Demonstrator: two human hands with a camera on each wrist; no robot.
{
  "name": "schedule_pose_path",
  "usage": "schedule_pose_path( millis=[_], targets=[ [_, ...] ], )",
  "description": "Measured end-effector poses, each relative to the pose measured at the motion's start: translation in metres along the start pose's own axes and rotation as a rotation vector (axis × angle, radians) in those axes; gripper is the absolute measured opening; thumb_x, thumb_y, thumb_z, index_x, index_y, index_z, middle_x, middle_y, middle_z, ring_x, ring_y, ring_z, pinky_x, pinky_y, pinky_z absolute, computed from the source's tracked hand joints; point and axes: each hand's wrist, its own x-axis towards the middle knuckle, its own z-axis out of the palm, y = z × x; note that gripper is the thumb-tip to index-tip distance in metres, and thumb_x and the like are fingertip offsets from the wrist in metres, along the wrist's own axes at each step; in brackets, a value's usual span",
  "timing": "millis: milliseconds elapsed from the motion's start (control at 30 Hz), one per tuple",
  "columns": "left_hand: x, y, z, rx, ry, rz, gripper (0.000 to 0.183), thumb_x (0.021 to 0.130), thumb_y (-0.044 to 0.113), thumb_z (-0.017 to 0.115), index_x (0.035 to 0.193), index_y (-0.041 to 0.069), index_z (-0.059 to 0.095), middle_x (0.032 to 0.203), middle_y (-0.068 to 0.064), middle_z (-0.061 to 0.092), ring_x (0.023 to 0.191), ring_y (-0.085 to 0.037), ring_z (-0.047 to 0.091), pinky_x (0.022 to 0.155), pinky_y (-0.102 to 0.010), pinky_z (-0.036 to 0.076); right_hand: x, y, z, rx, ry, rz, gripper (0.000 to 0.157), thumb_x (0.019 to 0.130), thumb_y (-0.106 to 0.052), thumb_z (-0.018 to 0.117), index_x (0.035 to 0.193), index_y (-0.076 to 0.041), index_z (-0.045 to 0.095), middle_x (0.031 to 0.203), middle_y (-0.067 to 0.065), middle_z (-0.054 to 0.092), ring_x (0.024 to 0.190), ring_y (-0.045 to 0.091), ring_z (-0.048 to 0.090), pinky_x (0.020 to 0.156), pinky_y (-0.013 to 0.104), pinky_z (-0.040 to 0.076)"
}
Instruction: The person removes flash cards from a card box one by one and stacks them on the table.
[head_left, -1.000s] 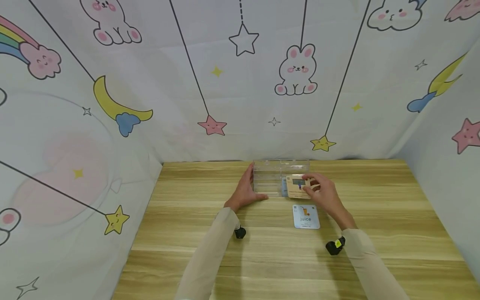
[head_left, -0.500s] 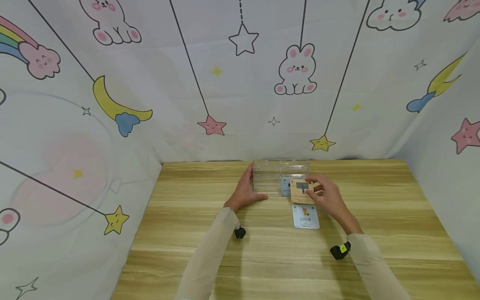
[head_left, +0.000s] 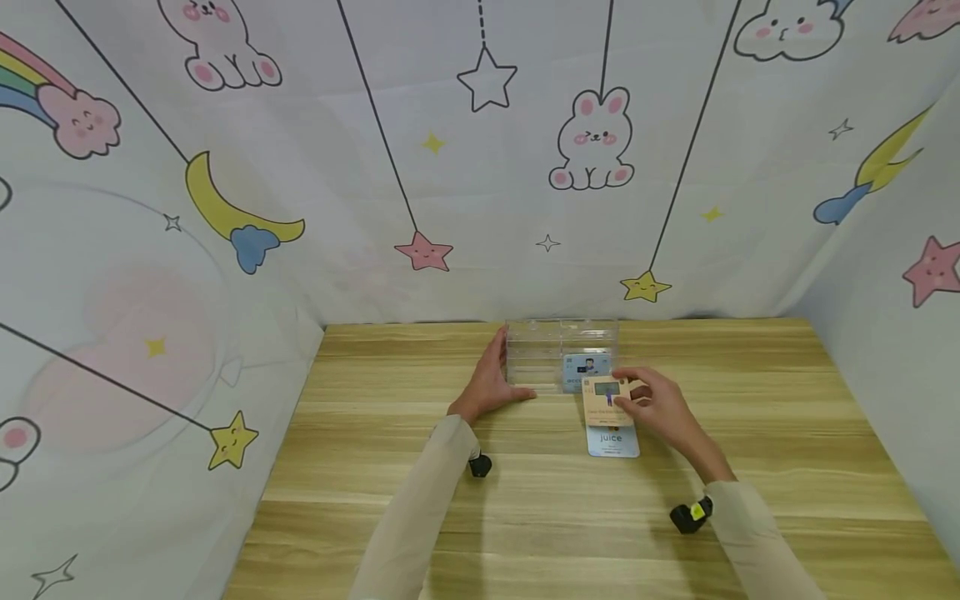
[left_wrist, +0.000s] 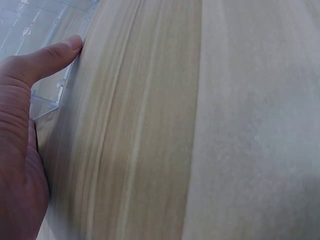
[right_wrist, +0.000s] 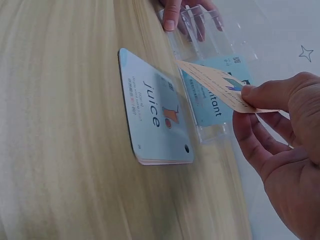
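Tan card [head_left: 606, 408] hogging the view

It blocks the top of the juice card [head_left: 613, 444] on the table [head_left: 555, 517]. Right hand [head_left: 660, 407] has it pinched in midair, small print unreadable. Further back, left hand [head_left: 491, 382] is spread against the clear plastic holder [head_left: 534, 352], some fingers hidden; the blue card [head_left: 576, 363] in its right compartment is partly covered.

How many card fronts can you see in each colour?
Orange: 1, the orange card in the right hand
Blue: 2, the juice card and the blue card in the clear box
Total: 3
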Motion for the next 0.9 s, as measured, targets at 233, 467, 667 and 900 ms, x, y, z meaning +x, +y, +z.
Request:
schedule_pose_path(
  millis=[233,467,667,900],
  targets=[
    [0.001,-0.001,0.001,0.002,0.005,-0.010,0.139,0.070,0.030,0.100,0.168,0.015,0.003,0.170,-0.011,0.021,0.153,-0.021,0.029,0.121,-0.029,0.032,-0.008,0.004,0.001,0.060,-0.049,0.074,0.046,0.093,0.001,0.075,0.136,0.002,0.061,0.135,0.024,0.059,0.099,0.033,0.070,0.079,0.028,0.062],
    [0.002,-0.002,0.001,0.006,0.006,-0.014,0.139,0.070,0.030,0.100,0.168,0.015,0.003,0.170,-0.010,0.021,0.153,-0.020,0.029,0.121,-0.027,0.031,-0.016,0.008,0.003,0.053,-0.068,0.104,0.044,0.094,-0.001,0.075,0.136,0.003,0.061,0.132,0.026,0.059,0.096,0.030,0.070,0.079,0.028,0.061],
    [0.002,-0.002,0.002,0.009,0.005,-0.010,0.139,0.070,0.030,0.100,0.168,0.015,0.002,0.170,-0.010,0.020,0.153,-0.020,0.028,0.121,-0.026,0.031,-0.024,0.015,0.005,0.068,-0.067,0.138,0.044,0.094,-0.003,0.077,0.134,0.003,0.062,0.130,0.026,0.059,0.095,0.029,0.071,0.074,0.027,0.061],
    [0.003,-0.003,0.002,0.007,0.009,-0.005,0.140,0.069,0.028,0.100,0.168,0.015,0.002,0.169,-0.012,0.022,0.153,-0.021,0.029,0.121,-0.027,0.031,-0.029,0.022,0.008,0.077,-0.071,0.136,0.044,0.093,-0.004,0.077,0.134,0.001,0.063,0.131,0.025,0.059,0.095,0.029,0.072,0.069,0.027,0.059]
  ],
)
